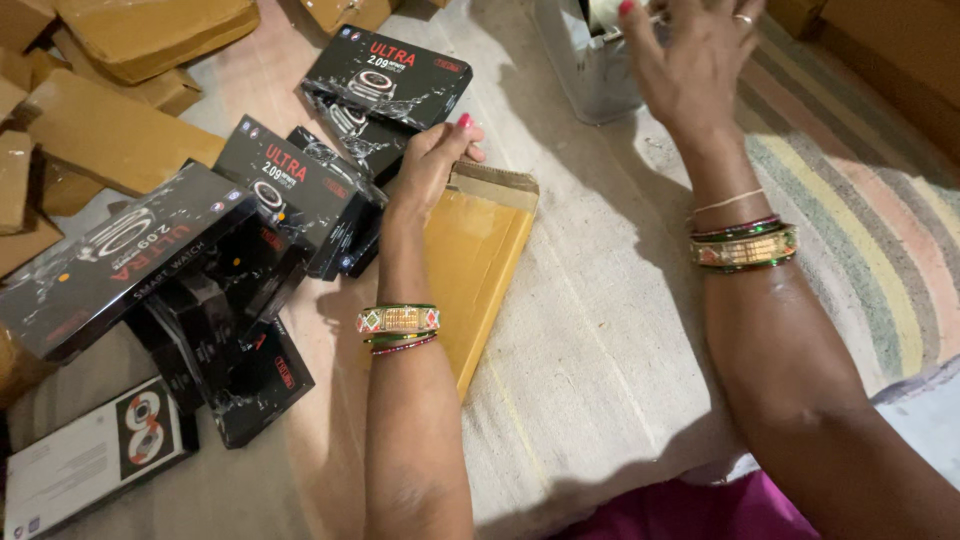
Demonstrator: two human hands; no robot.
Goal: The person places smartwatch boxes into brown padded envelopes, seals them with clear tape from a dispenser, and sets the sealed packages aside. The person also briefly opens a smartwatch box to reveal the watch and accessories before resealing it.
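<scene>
My left hand (432, 160) rests on the top edge of a yellow-brown padded envelope (480, 265) that lies flat on a cream cloth (600, 330), fingers curled over its open flap. My right hand (690, 60) is raised at the top of the view, fingers spread, reaching to a grey metal tape dispenser (585, 60) with a roll on it. Whether it touches the roll is unclear. Both wrists wear coloured bangles. Black product boxes (385, 75) lie just left of the left hand.
Several black boxes (130, 255) are piled at the left, with a white-faced box (95, 455) near the bottom corner. Sealed brown parcels (115, 130) are heaped at the top left. A striped rug (860, 230) runs along the right.
</scene>
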